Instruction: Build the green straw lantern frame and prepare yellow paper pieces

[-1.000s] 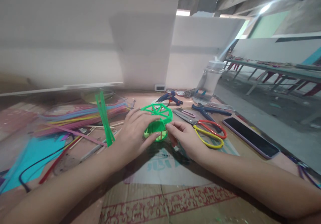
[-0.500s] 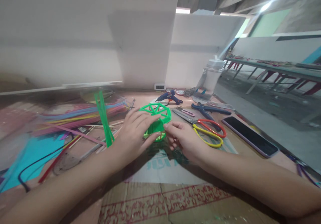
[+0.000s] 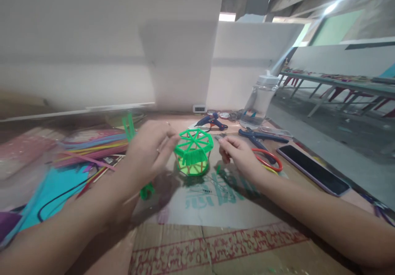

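Note:
A small round cage-like frame (image 3: pixel 194 153), with green fuzzy strips along its spoked top and thin brown uprights, stands on a yellow-green base. Beside its left rim is my left hand (image 3: pixel 152 147), fingers bent and blurred; whether they touch the rim I cannot tell. Green pipe cleaners (image 3: pixel 129 126) show above and below this hand, their middle hidden behind it. To the right of the frame, apart from it, my right hand (image 3: pixel 236 151) is closed in a pinch; what it holds, if anything, I cannot make out. A tiny green scrap (image 3: pixel 218 169) shows below it.
Scissors (image 3: pixel 275 162) lie partly behind my right hand, near blue pliers (image 3: pixel 262 135) and a phone (image 3: pixel 313 169). Behind the frame are a glue gun (image 3: pixel 212 121) and a water bottle (image 3: pixel 258 102). Coloured pipe cleaners (image 3: pixel 95 143) and turquoise sheets (image 3: pixel 63 188) cover the left.
My left hand has drawn back to the left from over the green frame, uncovering it. The right hand has moved away from its right side. The view has shifted slightly.

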Tool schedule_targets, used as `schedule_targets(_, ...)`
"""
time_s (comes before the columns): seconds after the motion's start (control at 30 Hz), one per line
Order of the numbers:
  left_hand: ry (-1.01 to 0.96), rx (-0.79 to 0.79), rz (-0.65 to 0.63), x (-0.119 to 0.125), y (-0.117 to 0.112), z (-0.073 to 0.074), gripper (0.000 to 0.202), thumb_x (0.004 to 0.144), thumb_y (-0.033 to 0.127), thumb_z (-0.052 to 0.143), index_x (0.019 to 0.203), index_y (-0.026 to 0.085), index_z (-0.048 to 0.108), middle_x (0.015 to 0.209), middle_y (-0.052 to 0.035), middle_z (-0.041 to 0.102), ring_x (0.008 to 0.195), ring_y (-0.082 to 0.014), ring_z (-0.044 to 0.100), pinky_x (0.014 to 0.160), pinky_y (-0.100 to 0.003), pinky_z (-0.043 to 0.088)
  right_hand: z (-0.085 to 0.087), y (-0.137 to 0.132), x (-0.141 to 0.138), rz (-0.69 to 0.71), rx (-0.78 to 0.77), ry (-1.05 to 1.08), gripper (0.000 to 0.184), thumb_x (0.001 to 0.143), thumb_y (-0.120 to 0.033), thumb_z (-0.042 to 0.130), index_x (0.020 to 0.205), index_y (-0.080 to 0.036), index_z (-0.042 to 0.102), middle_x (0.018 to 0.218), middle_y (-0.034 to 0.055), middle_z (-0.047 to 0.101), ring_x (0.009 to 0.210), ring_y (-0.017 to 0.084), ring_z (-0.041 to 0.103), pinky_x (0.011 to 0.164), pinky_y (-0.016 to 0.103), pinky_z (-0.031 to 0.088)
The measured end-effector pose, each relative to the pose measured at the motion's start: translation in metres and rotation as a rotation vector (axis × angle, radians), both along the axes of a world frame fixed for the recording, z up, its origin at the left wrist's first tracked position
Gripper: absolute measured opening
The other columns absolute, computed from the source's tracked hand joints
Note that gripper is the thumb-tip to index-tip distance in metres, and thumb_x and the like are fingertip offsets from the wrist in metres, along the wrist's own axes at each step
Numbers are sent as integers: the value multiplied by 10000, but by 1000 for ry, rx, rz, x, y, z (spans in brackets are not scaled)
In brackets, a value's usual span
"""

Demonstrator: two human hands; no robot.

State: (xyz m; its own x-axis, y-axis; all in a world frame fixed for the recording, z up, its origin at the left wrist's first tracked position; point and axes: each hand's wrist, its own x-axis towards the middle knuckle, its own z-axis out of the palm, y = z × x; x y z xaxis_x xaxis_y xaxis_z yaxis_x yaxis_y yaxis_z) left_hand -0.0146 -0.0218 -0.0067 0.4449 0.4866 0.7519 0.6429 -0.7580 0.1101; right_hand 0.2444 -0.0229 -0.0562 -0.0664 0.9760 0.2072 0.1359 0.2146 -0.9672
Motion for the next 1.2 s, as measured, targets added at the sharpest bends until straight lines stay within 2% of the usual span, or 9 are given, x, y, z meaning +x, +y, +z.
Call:
schedule_targets(0.13, 44, -191, 400, -39, 15, 33, 407, 1000, 413, 325, 687, 221, 502, 675, -40, 563, 700, -226, 555, 638, -348, 391, 10, 20, 27, 82, 59, -431, 185, 804, -370, 653, 830, -187, 664, 734, 13, 653, 596, 144, 568, 548, 270, 441)
schedule_targets(0.27, 17, -420, 595, -84, 42, 35, 296, 903, 331, 426, 1076, 201, 628, 937, -62, 721, 811, -241, 642, 683, -319, 437, 7, 31, 42, 108, 144, -679, 227, 829, -321, 601, 967, -197, 731, 893, 60, 740, 702, 188, 638, 627, 310, 482)
schedule_targets(0.37, 49, -514, 571, -101, 57, 26, 364, 892, 415, 464, 1081, 181, 668, 1063, -95, 750, 924, -259, 669, 757, -311, 460, 1, 31, 47, 84, 195, -708, 240, 873, -341, 563, 962, -195, 731, 910, 75, 752, 776, 224, 670, 693, 346, 511)
schedule_targets(0.43, 75, -551, 555, -99, 60, 22, 384, 893, 488, 467, 958, 188, 697, 964, -85, 759, 872, -259, 670, 705, -300, 438, -4, 26, 51, 23, 239, -752, 245, 904, -342, 539, 964, -190, 722, 935, 92, 751, 833, 247, 679, 746, 374, 520)
schedule_targets(0.57, 82, -606, 467, -73, 52, 19, 474, 931, 565, 402, 721, 206, 629, 679, -30, 674, 680, -219, 612, 586, -286, 352, -18, 15, 60, -82, 336, -894, 254, 954, -328, 493, 985, -181, 697, 1001, 127, 737, 917, 277, 674, 819, 408, 512)
schedule_targets(0.73, -23, -606, 177, -44, 34, 13, 379, 963, 477, 420, 829, 204, 646, 807, -27, 706, 765, -213, 627, 685, -287, 414, -30, 18, 63, -154, 426, -1028, 259, 975, -289, 463, 998, -166, 689, 971, 145, 724, 915, 285, 649, 832, 416, 491)
schedule_targets(0.87, -35, -665, 113, -34, 24, 13, 363, 918, 506, 528, 770, 202, 661, 743, -16, 697, 739, -207, 628, 673, -292, 418, -32, 20, 59, -80, 469, -1092, 247, 991, -259, 459, 1009, -150, 679, 973, 150, 718, 916, 280, 637, 842, 415, 469)
schedule_targets(1.07, 0, -517, 133, -13, 18, 25, 372, 981, 444, 450, 863, 189, 695, 879, -55, 719, 854, -225, 645, 764, -327, 453, -36, 17, 61, -13, 573, -1135, 226, 999, -225, 452, 1021, -153, 665, 966, 151, 708, 900, 269, 620, 813, 407, 444)
schedule_targets(1.2, -20, -355, 132, 7, 5, 22, 275, 973, 411, 534, 942, 203, 712, 997, -67, 720, 1005, -245, 641, 900, -374, 467, -41, 18, 65, 38, 611, -1103, 151, 976, -190, 501, 989, -171, 650, 966, 119, 708, 892, 256, 628, 804, 395, 435)
